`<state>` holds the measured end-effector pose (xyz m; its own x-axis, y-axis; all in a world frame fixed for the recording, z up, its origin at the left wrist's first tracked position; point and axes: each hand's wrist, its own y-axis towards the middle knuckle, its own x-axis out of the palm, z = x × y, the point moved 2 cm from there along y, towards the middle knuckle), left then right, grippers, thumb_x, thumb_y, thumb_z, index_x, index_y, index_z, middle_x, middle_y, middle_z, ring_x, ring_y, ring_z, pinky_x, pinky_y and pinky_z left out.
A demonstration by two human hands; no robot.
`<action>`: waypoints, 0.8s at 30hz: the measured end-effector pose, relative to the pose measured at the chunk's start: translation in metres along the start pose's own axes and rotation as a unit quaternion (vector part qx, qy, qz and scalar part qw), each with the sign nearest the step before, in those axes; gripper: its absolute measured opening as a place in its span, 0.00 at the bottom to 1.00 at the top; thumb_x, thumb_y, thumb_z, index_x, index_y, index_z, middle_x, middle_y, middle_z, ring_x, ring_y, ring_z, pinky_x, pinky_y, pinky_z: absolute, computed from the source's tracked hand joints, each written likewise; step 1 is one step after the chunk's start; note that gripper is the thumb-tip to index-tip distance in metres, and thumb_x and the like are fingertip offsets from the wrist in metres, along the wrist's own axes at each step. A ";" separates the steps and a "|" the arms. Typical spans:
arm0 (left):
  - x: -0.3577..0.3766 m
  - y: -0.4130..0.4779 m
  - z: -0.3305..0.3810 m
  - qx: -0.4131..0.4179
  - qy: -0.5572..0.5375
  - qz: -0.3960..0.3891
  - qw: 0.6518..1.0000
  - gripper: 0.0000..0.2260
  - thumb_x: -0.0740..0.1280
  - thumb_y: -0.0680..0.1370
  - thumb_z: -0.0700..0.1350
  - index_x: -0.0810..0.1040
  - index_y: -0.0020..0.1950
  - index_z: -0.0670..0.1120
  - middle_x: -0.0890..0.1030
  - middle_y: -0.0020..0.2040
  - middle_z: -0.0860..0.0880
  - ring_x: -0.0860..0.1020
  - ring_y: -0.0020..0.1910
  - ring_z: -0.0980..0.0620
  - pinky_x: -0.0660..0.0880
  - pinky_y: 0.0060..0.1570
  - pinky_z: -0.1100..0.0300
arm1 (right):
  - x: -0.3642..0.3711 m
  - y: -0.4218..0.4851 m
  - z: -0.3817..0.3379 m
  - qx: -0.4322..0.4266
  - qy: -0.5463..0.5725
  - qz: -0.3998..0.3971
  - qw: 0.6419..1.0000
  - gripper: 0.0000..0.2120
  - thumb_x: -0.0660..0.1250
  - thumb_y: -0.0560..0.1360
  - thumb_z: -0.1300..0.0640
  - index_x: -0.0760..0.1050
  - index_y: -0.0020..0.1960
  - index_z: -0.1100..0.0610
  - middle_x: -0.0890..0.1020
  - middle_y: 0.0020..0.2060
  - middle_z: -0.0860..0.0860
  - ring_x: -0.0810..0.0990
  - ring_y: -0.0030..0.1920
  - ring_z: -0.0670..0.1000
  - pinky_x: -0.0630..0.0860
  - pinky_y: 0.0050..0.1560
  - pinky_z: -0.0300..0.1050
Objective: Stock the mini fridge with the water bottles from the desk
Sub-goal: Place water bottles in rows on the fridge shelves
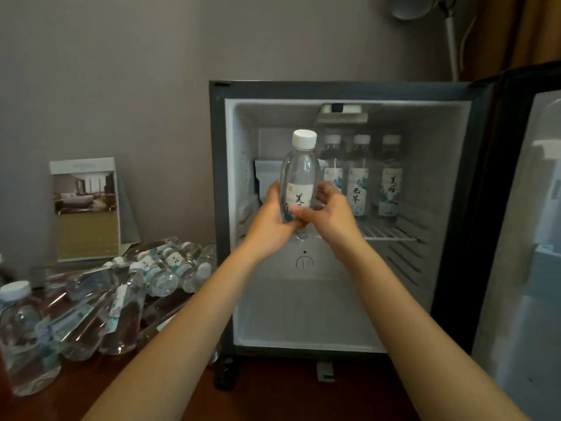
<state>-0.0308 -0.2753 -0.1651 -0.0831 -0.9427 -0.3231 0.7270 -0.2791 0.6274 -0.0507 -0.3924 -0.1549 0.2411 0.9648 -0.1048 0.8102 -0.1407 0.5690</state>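
The held bottle (pixel 299 180) is clear with a white cap; its white label carries black brush characters over a teal wash. The three shelf bottles (pixel 359 177), dim at the back, seem to bear matching caps and labels. The fridge (pixel 217 208) has a dark grey frame and a pale grey-white lining. The surface (pixel 273 399) is reddish brown, the wall (pixel 121 86) taupe grey, the curtain (pixel 531 28) orange-brown

Photo card (pixel 86 208); perhaps a lamp (pixel 409 7).

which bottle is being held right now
The upright bottle before the fridge, gripped by the left hand and right hand; three others stand on the shelf, the rest sit on the desk.
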 end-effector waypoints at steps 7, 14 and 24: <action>0.016 0.039 -0.029 -0.031 0.007 0.009 0.999 0.30 0.69 0.73 0.40 0.59 0.70 0.49 0.77 0.55 0.51 0.78 0.56 0.50 0.75 0.58 0.46 | -0.005 0.022 0.017 0.023 -0.038 0.069 0.997 0.25 0.74 0.68 0.59 0.72 0.64 0.60 0.79 0.53 0.51 0.76 0.52 0.47 0.74 0.52 0.40; 0.024 0.058 -0.040 -0.040 0.048 -0.002 0.998 0.26 0.65 0.76 0.42 0.58 0.71 0.49 0.76 0.57 0.51 0.77 0.56 0.51 0.74 0.59 0.53 | -0.006 0.038 0.035 0.031 -0.105 0.110 0.988 0.16 0.74 0.68 0.53 0.81 0.51 0.62 0.84 0.43 0.56 0.83 0.44 0.52 0.79 0.50 0.48; 0.033 0.075 -0.046 -0.065 0.049 0.004 0.997 0.24 0.65 0.77 0.48 0.59 0.70 0.48 0.75 0.57 0.51 0.76 0.56 0.51 0.73 0.58 0.52 | -0.013 0.055 0.037 0.048 -0.230 0.130 0.963 0.13 0.72 0.71 0.51 0.82 0.36 0.62 0.80 0.27 0.54 0.78 0.29 0.49 0.76 0.37 0.42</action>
<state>0.0520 -0.3188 -0.1615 -0.0151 -0.9204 -0.3906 0.8099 -0.2403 0.5351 0.0108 -0.4209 -0.1521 0.6354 0.6972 -0.3320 0.7311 -0.4046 0.5494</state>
